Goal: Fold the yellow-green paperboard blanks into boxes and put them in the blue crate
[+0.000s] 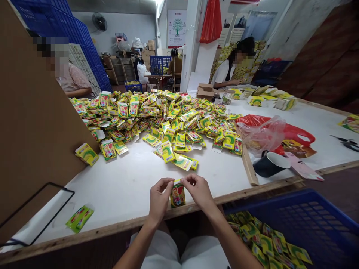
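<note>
Between my two hands, at the table's front edge, is a small yellow, green and red printed box (177, 195). My left hand (160, 196) pinches its top left corner between thumb and fingers. At the top right corner my right hand (198, 191) does the same. A pale flap shows along the box's top edge, between the fingertips. Beyond my hands lies a large heap of similar small boxes (179, 140), some with white end flaps sticking out. One green packet (80, 218) lies apart at the front left of the table.
A cardboard sheet (36, 123) and a black wire frame (53, 209) stand at left. To the right are a wooden strip (248, 164), a dark mug (269, 165), a red plastic bag (297, 131) and scissors (349, 144). A blue crate (314, 209) holding boxes sits below. Other people sit nearby.
</note>
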A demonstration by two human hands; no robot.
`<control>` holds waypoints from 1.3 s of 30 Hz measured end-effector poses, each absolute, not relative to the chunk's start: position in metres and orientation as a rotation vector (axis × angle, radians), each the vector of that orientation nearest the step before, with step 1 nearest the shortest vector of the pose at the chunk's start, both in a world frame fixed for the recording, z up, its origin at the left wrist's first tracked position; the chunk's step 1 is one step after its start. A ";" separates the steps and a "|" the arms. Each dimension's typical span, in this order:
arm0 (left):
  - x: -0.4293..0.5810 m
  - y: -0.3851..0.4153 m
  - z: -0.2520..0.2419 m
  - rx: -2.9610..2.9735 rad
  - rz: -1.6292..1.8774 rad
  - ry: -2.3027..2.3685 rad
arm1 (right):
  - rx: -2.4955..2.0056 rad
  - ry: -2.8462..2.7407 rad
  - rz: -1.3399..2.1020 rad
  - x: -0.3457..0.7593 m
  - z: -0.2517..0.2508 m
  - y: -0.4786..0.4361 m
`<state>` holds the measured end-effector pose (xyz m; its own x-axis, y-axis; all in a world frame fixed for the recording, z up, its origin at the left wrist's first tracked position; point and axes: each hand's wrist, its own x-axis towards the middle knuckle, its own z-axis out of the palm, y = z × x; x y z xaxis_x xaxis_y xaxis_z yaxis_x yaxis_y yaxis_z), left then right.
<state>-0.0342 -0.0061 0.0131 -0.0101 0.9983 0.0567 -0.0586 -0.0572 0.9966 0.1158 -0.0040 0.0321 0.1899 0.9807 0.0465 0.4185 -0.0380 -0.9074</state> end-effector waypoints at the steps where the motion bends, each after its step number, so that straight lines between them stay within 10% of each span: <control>1: -0.033 -0.007 0.013 1.195 1.288 1.141 | -1.600 -1.349 0.850 0.116 0.032 -0.003; 39: -0.045 -0.006 0.005 1.243 1.078 0.956 | -1.281 -1.595 0.913 0.132 0.029 -0.016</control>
<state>-0.0448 -0.0055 0.0048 0.2399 0.9707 0.0161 -0.1008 0.0084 0.9949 0.1324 -0.0155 0.0289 -0.0903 0.9794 0.1807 0.3402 0.2009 -0.9187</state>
